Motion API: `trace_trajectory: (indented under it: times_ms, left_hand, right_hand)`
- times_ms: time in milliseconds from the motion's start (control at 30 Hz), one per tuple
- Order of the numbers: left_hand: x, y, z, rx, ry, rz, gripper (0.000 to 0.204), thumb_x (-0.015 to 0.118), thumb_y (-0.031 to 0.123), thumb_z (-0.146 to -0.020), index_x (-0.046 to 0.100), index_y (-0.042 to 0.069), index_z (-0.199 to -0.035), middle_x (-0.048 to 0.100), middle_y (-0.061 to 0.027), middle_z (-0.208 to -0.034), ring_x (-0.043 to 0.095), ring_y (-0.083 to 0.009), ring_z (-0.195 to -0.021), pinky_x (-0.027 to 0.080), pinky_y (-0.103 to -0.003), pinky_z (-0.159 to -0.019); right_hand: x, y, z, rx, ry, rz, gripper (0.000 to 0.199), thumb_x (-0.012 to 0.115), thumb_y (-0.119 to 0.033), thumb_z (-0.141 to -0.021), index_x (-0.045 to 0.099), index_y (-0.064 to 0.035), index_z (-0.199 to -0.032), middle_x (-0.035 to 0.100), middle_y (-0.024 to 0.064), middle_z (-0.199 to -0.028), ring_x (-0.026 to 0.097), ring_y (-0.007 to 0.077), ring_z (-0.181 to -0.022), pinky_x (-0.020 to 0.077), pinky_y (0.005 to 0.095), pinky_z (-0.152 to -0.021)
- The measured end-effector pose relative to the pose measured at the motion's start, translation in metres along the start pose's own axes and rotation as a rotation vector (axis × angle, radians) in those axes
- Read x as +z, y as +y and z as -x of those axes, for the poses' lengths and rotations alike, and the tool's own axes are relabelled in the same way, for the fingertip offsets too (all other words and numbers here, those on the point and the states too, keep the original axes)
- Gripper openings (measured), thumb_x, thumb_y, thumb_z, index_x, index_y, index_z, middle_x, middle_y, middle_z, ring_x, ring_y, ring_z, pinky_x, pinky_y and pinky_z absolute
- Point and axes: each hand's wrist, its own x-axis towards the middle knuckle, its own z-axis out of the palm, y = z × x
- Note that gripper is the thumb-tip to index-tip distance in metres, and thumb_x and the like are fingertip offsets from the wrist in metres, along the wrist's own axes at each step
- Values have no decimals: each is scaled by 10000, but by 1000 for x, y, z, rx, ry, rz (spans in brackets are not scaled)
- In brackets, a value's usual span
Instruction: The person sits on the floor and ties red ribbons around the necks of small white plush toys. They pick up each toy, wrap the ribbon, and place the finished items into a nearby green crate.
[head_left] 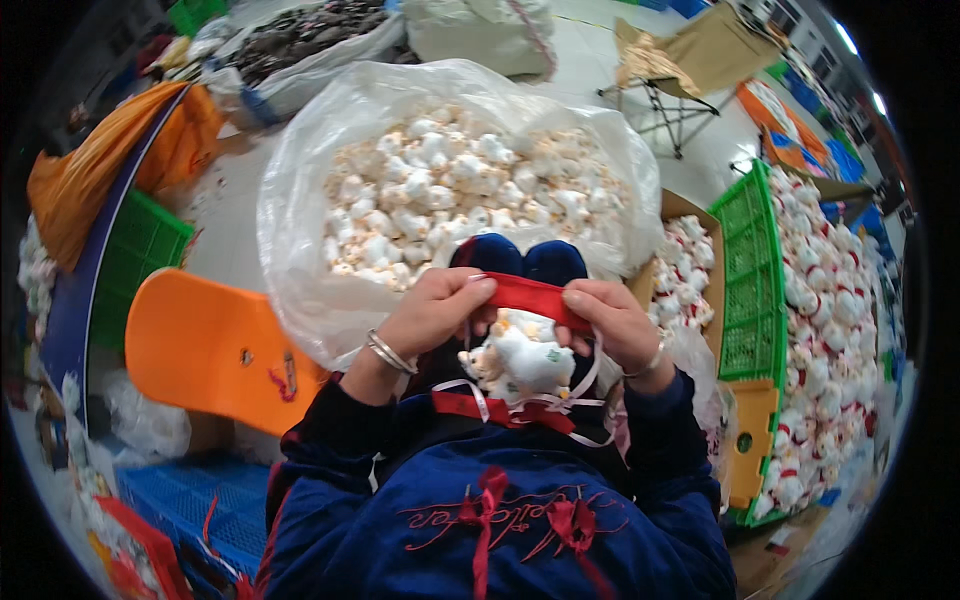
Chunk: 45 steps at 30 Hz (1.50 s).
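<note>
Between my hands a red fabric strip [528,294] is stretched sideways above my lap. My left hand [437,308] pinches its left end between thumb and fingers. My right hand [612,318] grips the other end the same way. Thin white ribbons trail down near my right hand. Just below the strip, small white plush toys [532,362] with green marks and pale orange bits rest on my lap, partly hidden by my fingers. Another red strip [467,406] with white ribbon lies across my lap beside them.
Ahead stands a large clear plastic bag [290,190] full of white plush toys. At right are a cardboard box [712,290] and a green crate [748,270] of red-scarfed toys. An orange seat [205,335] holding small snips [290,376] is left, above a blue crate [190,500].
</note>
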Motion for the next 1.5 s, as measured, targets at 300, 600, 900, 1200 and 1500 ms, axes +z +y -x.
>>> trace_trajectory:
  times_ms: [300, 600, 900, 1200, 1500]
  left_hand:
    - [-11, -16, -19, -73, -189, 36, 315, 440, 230, -1022, 672, 17, -1020, 705, -43, -901, 648, -96, -753, 489, -236, -595]
    - [17, 18, -41, 340, -120, -325, 350, 595, 73, -933, 607, 2, -1275, 641, -116, -1291, 633, -144, -1116, 504, -209, -696]
    - [0, 11, -52, 16, 79, -8, 153, 664, 165, -974, 668, 12, -967, 646, 0, -768, 587, -54, -602, 496, -198, -538]
    - [-8, -26, -44, -31, 309, 266, 210, 662, 259, -990, 640, 76, -1090, 668, -27, -716, 665, -100, -611, 541, -218, -510]
    - [-9, -35, -36, 177, 175, 264, 128, 621, 157, -1008, 638, 30, -1017, 596, 17, -704, 536, -52, -537, 434, -209, -496]
  right_hand:
    - [-26, 22, -8, 27, -48, -170, 285, 491, -220, -1056, 649, -1, -965, 695, 74, -821, 563, 91, -606, 452, 225, -575]
    - [-19, -22, -24, -48, -33, 278, 207, 611, -182, -1015, 704, 2, -989, 648, -14, -789, 571, 58, -695, 472, 226, -630]
    - [-23, -8, -23, -305, 443, 709, 170, 701, -166, -922, 695, 4, -930, 643, 57, -731, 608, 140, -654, 487, 271, -611]
    - [47, 53, 7, -149, 71, 1317, 507, 836, -327, -692, 569, -68, -1037, 600, 154, -950, 593, 362, -946, 443, 469, -824]
    - [32, 36, 7, 21, -2, 606, 763, 683, -143, -692, 454, -39, -1412, 677, 203, -1056, 682, 380, -1006, 470, 442, -972]
